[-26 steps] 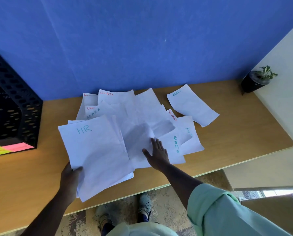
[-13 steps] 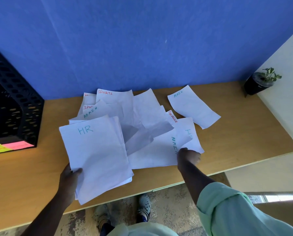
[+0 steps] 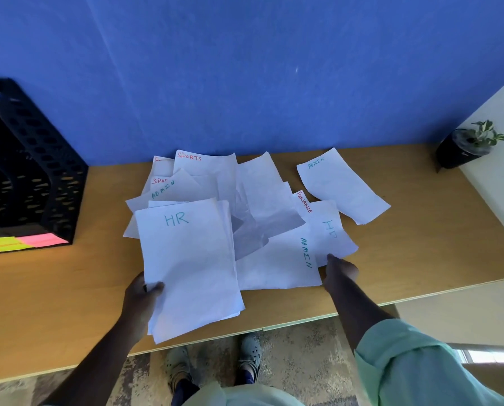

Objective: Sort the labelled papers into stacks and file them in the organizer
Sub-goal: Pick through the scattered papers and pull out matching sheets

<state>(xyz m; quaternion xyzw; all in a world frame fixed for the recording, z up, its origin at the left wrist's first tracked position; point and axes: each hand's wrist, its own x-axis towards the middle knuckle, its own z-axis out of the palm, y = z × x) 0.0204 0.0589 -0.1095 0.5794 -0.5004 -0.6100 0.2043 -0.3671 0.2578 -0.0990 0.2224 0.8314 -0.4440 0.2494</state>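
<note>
Meanwhile left hand (image 3: 141,291) fingers grip the HR stack (image 3: 189,265); right hand (image 3: 340,271) pinches the HR sheet (image 3: 331,232).

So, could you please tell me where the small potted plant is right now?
In the head view the small green plant in its black pot stands at the wooden desk's far right corner, against the blue wall.

Bright, even daylight fills the scene, with soft grey shadows under the lifted papers (image 3: 253,238). Wide-angle distortion bends the worktop (image 3: 421,259) edges, and detail is slightly soft.
</note>
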